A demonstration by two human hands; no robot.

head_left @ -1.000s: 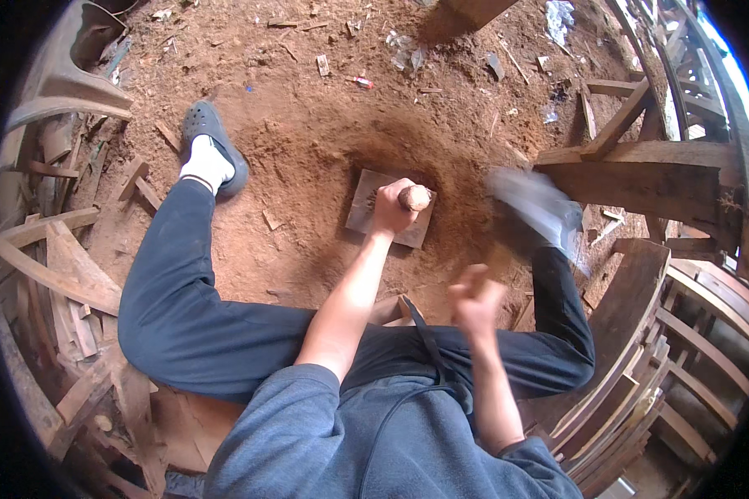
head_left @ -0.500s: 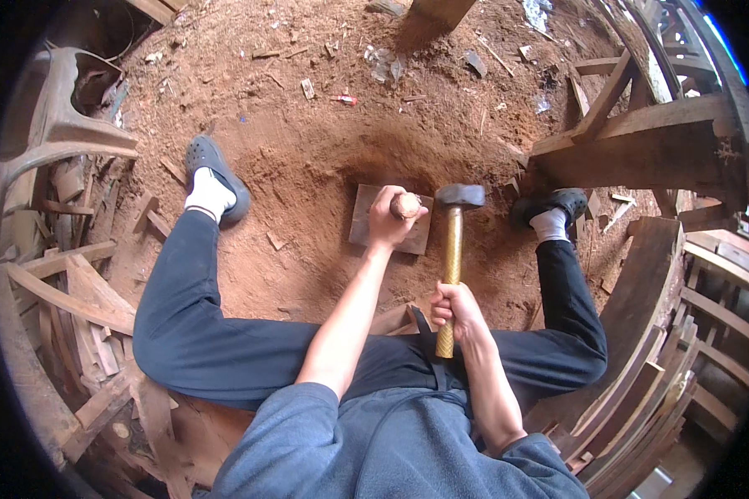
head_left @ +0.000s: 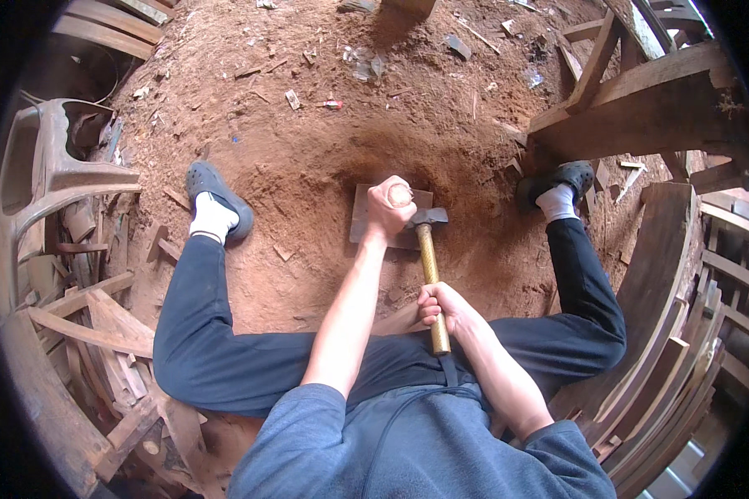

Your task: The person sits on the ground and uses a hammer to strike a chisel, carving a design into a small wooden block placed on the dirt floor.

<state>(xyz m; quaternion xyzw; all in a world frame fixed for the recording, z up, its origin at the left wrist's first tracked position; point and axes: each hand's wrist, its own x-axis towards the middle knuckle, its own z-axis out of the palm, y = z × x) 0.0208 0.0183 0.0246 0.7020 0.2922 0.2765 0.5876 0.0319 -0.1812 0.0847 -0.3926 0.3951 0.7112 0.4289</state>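
My left hand [head_left: 386, 214] is wrapped round an upright wooden handle [head_left: 399, 195], whose round, worn top end faces up. What lies below my fist is hidden. Beneath it a flat square board [head_left: 362, 223] rests on the sawdust-covered ground between my feet. My right hand [head_left: 443, 306] grips a hammer by its yellow patterned shaft [head_left: 429, 258], near the lower end. The dark metal hammer head [head_left: 430, 216] is just right of my left fist, over the board's right edge.
Wooden frames and curved pieces [head_left: 83, 324] are heaped at my left beside a brown plastic chair [head_left: 75, 166]. A thick beam [head_left: 641, 125] and stacked planks [head_left: 666, 399] stand at my right. Wood scraps and litter [head_left: 362, 62] are strewn over the ground ahead.
The hammer head has moved left and down, nearer my left fist. My left hand keeps its hold on the wooden handle; the whole view has shifted slightly.
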